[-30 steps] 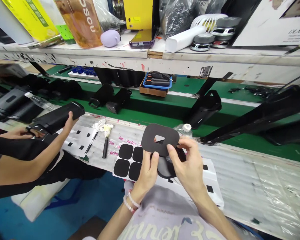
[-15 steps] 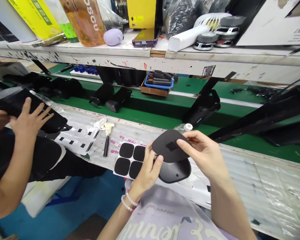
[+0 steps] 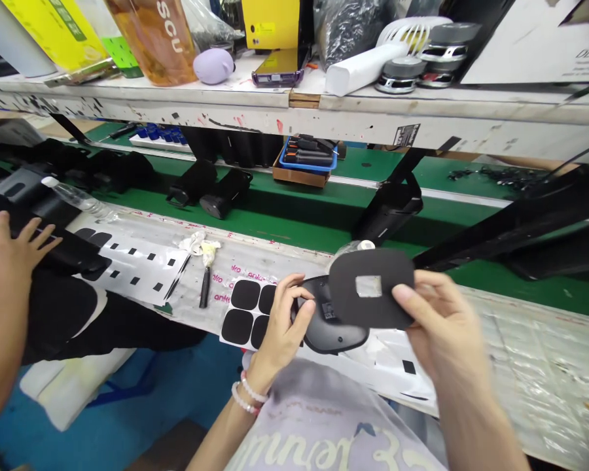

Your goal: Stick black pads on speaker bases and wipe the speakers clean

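My right hand (image 3: 442,317) pinches the right edge of a thin black rounded pad (image 3: 342,297) with a square hole through it. The pad is raised above a glossy black rounded housing (image 3: 341,340) and covers part of it. A small printed label and a screw hole show on the housing's face. At the housing's left edge, my left hand (image 3: 285,320) has its fingers curled around it. Just left of that hand lies a white sheet (image 3: 230,332) carrying black rounded-square stickers. A clear bottle with a white cap (image 3: 366,245) stands partly hidden behind the pad.
A black-handled brush (image 3: 205,286) lies left of the sticker sheet. Another person's hand (image 3: 10,252) rests on a black speaker at far left. Black cylindrical speakers (image 3: 224,194) line the green belt (image 3: 285,226). Overhead, a cluttered shelf (image 3: 255,118) crosses the view.
My right hand has lifted the pad away to the right, and its square hole is now see-through. My left hand stays at the housing. The other person's speaker has shifted left.
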`<action>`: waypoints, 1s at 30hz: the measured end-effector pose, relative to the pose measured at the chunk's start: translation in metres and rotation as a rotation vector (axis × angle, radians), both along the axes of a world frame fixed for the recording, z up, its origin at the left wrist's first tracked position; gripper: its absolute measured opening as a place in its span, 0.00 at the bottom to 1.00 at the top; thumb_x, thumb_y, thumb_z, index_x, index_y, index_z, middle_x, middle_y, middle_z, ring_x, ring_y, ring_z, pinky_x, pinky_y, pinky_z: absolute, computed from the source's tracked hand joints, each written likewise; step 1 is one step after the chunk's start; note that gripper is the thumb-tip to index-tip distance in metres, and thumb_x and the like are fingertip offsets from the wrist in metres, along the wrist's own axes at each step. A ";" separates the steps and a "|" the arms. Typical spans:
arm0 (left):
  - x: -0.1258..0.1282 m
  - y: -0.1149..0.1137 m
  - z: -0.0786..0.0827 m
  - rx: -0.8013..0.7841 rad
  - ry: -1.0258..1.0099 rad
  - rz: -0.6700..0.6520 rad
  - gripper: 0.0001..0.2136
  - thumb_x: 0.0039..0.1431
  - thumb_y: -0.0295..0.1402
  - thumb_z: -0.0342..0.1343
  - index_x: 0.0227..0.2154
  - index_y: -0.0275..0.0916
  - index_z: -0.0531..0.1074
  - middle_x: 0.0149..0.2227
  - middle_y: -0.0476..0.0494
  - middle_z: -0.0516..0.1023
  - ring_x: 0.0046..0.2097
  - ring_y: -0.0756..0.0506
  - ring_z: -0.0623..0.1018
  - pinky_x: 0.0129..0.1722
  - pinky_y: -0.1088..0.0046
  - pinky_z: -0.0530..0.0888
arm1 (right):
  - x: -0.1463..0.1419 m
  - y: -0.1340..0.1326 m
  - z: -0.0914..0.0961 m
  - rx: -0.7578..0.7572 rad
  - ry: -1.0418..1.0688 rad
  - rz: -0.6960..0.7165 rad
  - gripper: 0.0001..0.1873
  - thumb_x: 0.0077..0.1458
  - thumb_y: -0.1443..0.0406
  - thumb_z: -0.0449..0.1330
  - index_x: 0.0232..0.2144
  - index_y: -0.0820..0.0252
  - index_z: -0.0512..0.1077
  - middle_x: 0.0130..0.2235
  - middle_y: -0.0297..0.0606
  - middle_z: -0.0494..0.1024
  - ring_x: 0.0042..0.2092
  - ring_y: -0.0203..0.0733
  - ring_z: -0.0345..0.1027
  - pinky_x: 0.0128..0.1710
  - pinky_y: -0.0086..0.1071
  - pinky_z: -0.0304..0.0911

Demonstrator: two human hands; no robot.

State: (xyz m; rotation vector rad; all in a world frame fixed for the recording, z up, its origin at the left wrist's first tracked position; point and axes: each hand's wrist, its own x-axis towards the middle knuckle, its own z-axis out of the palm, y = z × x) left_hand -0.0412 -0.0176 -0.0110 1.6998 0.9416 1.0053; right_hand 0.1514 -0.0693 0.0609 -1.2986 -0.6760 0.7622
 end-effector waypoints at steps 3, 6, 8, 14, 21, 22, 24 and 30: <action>-0.008 0.005 0.001 0.024 0.034 -0.071 0.17 0.63 0.49 0.50 0.49 0.45 0.66 0.60 0.36 0.61 0.64 0.38 0.63 0.61 0.54 0.63 | -0.015 0.001 -0.016 -0.097 0.134 0.129 0.14 0.47 0.55 0.69 0.31 0.54 0.72 0.28 0.34 0.77 0.25 0.38 0.70 0.19 0.29 0.65; -0.013 0.006 0.001 0.059 0.059 -0.188 0.41 0.45 0.58 0.62 0.59 0.45 0.58 0.65 0.32 0.51 0.67 0.31 0.56 0.63 0.47 0.60 | -0.022 0.002 -0.021 -0.066 0.143 0.127 0.13 0.47 0.56 0.69 0.33 0.54 0.73 0.31 0.32 0.75 0.25 0.34 0.67 0.18 0.26 0.63; -0.014 0.006 0.001 0.070 0.102 -0.197 0.49 0.38 0.56 0.68 0.62 0.47 0.54 0.66 0.31 0.48 0.68 0.30 0.54 0.64 0.45 0.59 | -0.019 0.000 -0.019 -0.034 0.099 0.099 0.13 0.47 0.57 0.70 0.34 0.52 0.74 0.33 0.32 0.75 0.26 0.33 0.67 0.18 0.26 0.64; -0.010 0.005 0.002 0.094 0.092 -0.133 0.46 0.42 0.48 0.70 0.62 0.47 0.54 0.65 0.33 0.54 0.66 0.31 0.59 0.63 0.45 0.61 | 0.003 -0.009 -0.007 0.017 -0.180 0.015 0.31 0.45 0.62 0.72 0.52 0.44 0.71 0.29 0.30 0.75 0.30 0.37 0.69 0.27 0.30 0.69; -0.011 0.005 0.000 0.072 0.094 -0.128 0.47 0.42 0.49 0.70 0.63 0.46 0.53 0.66 0.33 0.53 0.67 0.30 0.58 0.63 0.47 0.61 | 0.010 -0.013 -0.003 -0.017 -0.217 0.025 0.13 0.47 0.62 0.71 0.36 0.52 0.75 0.30 0.33 0.77 0.28 0.37 0.69 0.19 0.27 0.65; -0.011 0.004 0.001 0.068 0.098 -0.129 0.47 0.42 0.49 0.70 0.64 0.47 0.52 0.66 0.34 0.53 0.67 0.30 0.58 0.63 0.47 0.62 | 0.009 -0.013 -0.003 -0.034 -0.215 0.024 0.12 0.47 0.61 0.70 0.36 0.52 0.75 0.30 0.32 0.77 0.26 0.35 0.69 0.19 0.26 0.64; -0.011 0.004 0.002 0.059 0.107 -0.129 0.48 0.42 0.49 0.70 0.64 0.48 0.51 0.66 0.34 0.53 0.67 0.31 0.58 0.64 0.48 0.62 | 0.008 -0.013 -0.002 -0.090 -0.204 0.046 0.13 0.48 0.61 0.70 0.37 0.53 0.75 0.28 0.31 0.76 0.22 0.33 0.67 0.19 0.27 0.64; -0.011 0.005 0.002 0.041 0.111 -0.131 0.49 0.42 0.47 0.71 0.65 0.50 0.50 0.66 0.37 0.52 0.68 0.33 0.57 0.64 0.51 0.62 | 0.008 -0.013 0.003 -0.175 -0.168 0.059 0.12 0.46 0.60 0.71 0.29 0.56 0.72 0.25 0.28 0.74 0.15 0.29 0.61 0.14 0.25 0.56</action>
